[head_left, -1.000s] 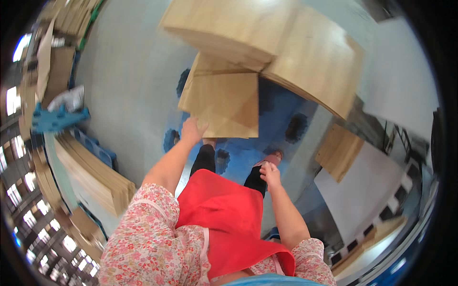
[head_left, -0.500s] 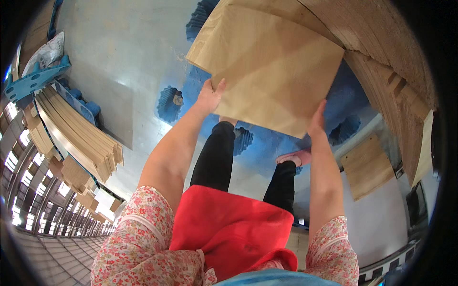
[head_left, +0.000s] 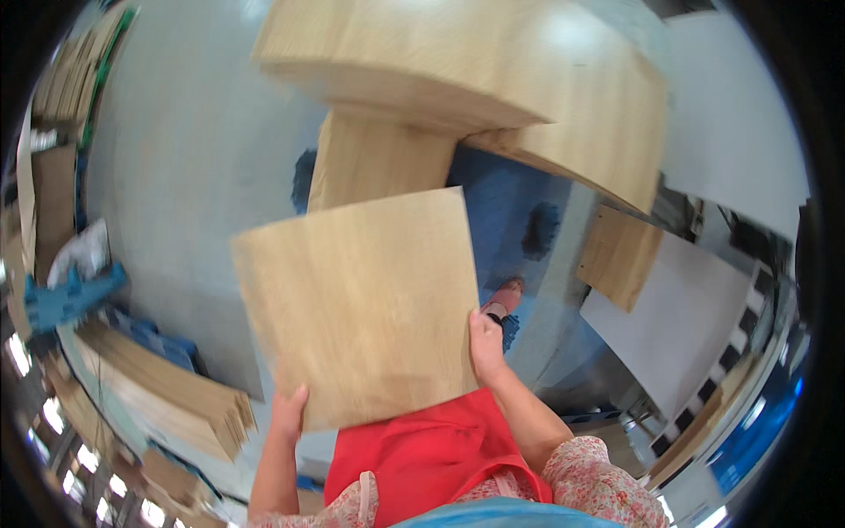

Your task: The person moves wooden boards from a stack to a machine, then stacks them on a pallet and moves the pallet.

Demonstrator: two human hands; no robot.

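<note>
Clock directions taken from the board's middle, 12 being away from the wearer.

Change over the last half second: the board (head_left: 374, 304) has come off the low stack (head_left: 378, 158) and toward the body. Earlier it lay over the blue pallet (head_left: 493, 180) with both hands at its near side; now its near edge overlaps the red apron (head_left: 422, 453) in view.

Left hand (head_left: 289, 412): gripping the board's corner at 7 o'clock, thumb on the face, fingers mostly hidden. Right hand (head_left: 485, 341): gripping the edge at 3 to 4 o'clock, thumb also on the face.

Reading: the weight is probably on the two hands alone, so the piece looks parted from its stack. Tilt cannot be judged well; the board's left edge is blurred.

Surroundings: low stack at 12, its near part covered by the board; tall stack (head_left: 414, 53) beyond it. Another stack (head_left: 607, 132) at 1 to 2. Small board (head_left: 620, 255) near 3, partly over a white sheet (head_left: 669, 330). Side stack (head_left: 167, 387) at 8. Pink shoe (head_left: 506, 297) at 3, just beyond the right hand.
</note>
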